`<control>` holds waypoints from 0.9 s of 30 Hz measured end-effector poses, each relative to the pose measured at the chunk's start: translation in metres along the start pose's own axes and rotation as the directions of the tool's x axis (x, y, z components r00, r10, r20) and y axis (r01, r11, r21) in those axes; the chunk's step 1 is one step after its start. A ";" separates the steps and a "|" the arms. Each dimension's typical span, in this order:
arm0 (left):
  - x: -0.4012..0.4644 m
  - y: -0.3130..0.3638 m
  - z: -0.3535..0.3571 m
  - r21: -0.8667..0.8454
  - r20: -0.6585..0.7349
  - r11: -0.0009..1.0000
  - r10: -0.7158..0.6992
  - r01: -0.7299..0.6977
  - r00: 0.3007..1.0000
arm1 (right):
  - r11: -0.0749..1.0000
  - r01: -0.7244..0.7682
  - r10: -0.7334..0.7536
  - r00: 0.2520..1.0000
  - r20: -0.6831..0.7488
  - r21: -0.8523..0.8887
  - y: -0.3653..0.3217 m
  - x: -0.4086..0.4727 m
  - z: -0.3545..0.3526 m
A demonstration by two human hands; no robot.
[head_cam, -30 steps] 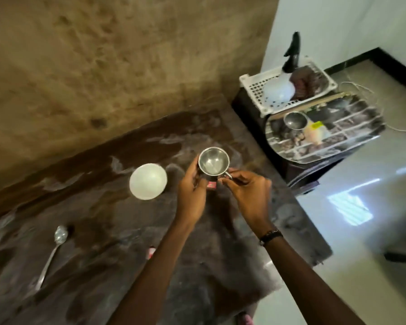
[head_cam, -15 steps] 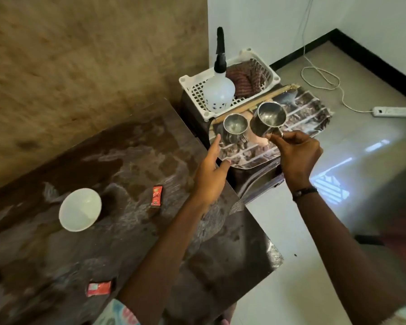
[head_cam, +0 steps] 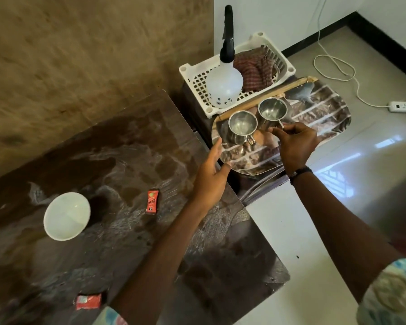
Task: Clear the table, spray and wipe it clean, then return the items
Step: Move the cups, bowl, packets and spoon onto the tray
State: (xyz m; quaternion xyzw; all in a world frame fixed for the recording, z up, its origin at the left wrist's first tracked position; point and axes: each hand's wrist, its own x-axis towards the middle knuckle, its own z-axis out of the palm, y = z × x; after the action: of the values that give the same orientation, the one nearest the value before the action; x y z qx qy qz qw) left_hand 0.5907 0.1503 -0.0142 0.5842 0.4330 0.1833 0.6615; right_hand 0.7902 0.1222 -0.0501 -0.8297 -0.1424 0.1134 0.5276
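Note:
My right hand (head_cam: 295, 144) pinches the handle of a steel cup (head_cam: 272, 111), holding it over the patterned tray (head_cam: 324, 118) on the side stand. A second steel cup (head_cam: 242, 125) stands on the tray just left of it. My left hand (head_cam: 211, 177) hovers open at the tray's near edge, holding nothing. On the dark marble table (head_cam: 131, 160) lie a white bowl (head_cam: 66, 215) at the left, a red sachet (head_cam: 152, 201) in the middle and another red sachet (head_cam: 88, 301) near the front edge.
Behind the tray, a white plastic basket (head_cam: 281, 64) holds a spray bottle (head_cam: 224, 86) with a black nozzle and a checked cloth (head_cam: 256, 69). A white cable and power strip (head_cam: 403, 106) lie on the tiled floor at right. A brown wall backs the table.
My right hand carried the steel cup from the table over to the tray, beside the other cup. My left hand let go of it and trails open. The view swung right.

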 end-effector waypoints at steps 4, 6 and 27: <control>0.003 -0.004 -0.002 -0.019 -0.007 1.000 0.000 -0.001 1.000 | 0.999 -0.002 0.003 1.000 0.028 -0.034 0.002 0.002 0.003; 0.003 -0.005 -0.003 -0.018 -0.007 1.000 0.006 -0.006 1.000 | 0.999 -0.002 0.004 0.998 0.055 -0.034 0.001 0.001 0.002; -0.148 -0.079 -0.170 -0.053 -0.420 0.999 -0.020 -0.003 0.907 | 0.980 0.153 -0.195 0.868 0.457 0.128 -0.030 -0.300 0.063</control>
State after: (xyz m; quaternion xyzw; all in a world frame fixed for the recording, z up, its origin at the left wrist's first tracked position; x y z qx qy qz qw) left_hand 0.3535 0.1248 -0.0246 0.5115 0.5628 0.3132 0.5688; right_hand 0.4853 0.0808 -0.0374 -0.7377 -0.3343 0.2679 0.5218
